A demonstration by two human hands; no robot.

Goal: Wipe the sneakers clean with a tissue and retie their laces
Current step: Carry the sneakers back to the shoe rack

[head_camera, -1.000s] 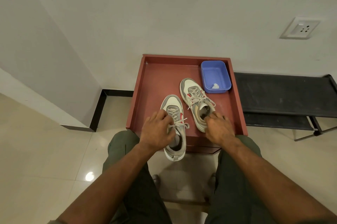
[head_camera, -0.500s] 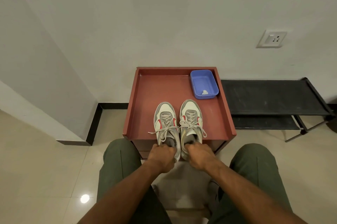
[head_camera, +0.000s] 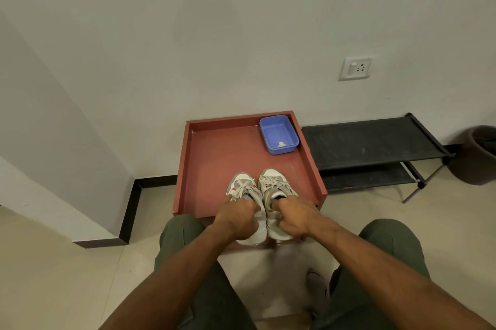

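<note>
the two sneakers had been drawn together and pulled toward the near edge of the red worktop [head_camera: 214, 168]; a second earlier they had lain apart and angled, farther in. now the heels overhung the near edge and the pair stood side by side, touching, toes pointed at the far wall. this was judged to be the closing of the task, the pair being squared up or about to be lifted off, not a step of wiping or tying.

the left hand [head_camera: 237, 219] was curled round the heel and collar of the left sneaker [head_camera: 243, 187], fingers bent over its opening. the right hand [head_camera: 294, 218] was curled the same way round the heel of the right sneaker [head_camera: 276, 184], a finger seemingly tucked inside the collar. no tissue was held in either hand.

both sneakers were seen as pale, white and grey, with a small red mark on the side of the left one. the laces [head_camera: 271, 182] lay crossed over the tongues with loose ends spilling to the sides; whether bows had been tied could not be told. the white heels showed no plain dirt.

a blue tub [head_camera: 288, 125] stood at the far right corner of the worktop, well apart from the pair, with a small white scrap [head_camera: 281, 144] in it, possibly a used tissue.
</note>
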